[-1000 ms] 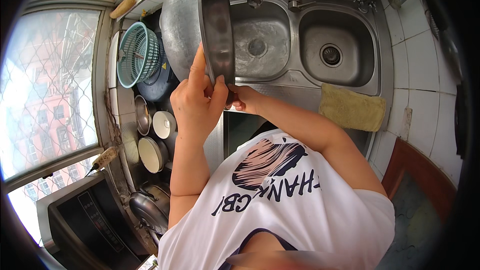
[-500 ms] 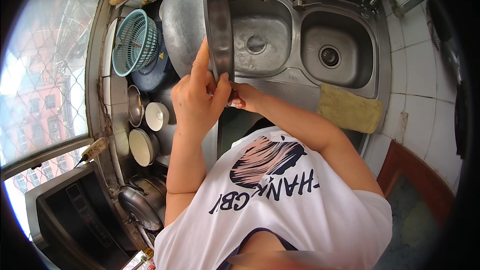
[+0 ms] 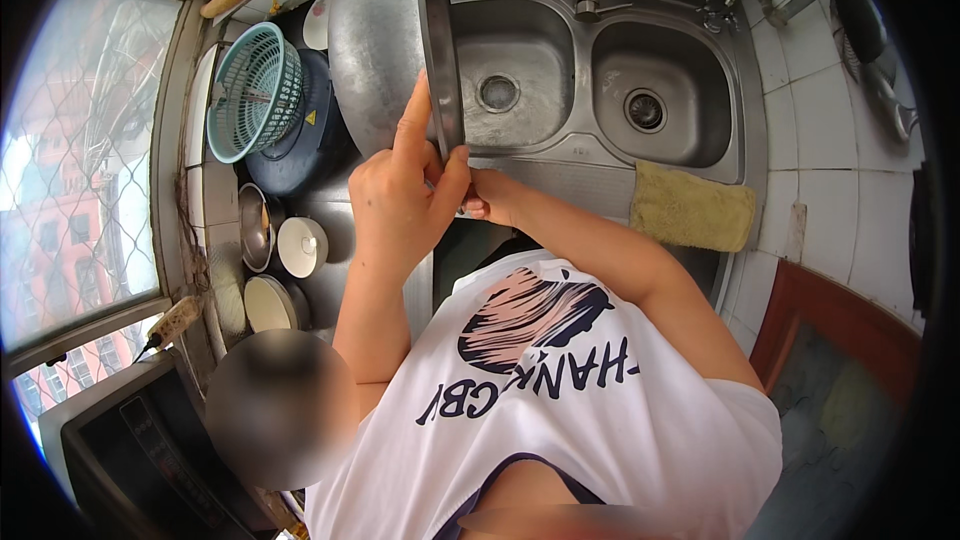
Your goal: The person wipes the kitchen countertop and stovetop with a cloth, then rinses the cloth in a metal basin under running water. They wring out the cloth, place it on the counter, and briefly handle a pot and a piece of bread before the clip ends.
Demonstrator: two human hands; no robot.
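Observation:
A large round metal basin stands tipped on its side left of the sink, its rim toward the sink bowls. My left hand is closed on the near part of the rim, the thumb on the edge and the index finger stretched along the outer wall. Close beside it, my right hand grips the basin's lower rim with curled fingers; part of that hand is hidden behind the left one. Most of the basin's inside is turned out of sight.
The double steel sink has a faucet behind it. A yellow cloth hangs over its front edge. On the left are a teal plastic basket, a dark round appliance, a white bowl and a metal bowl.
The view has shifted slightly, so the sink and the left-hand items sit a little further left. Both hands keep their grip on the basin, which stays tipped.

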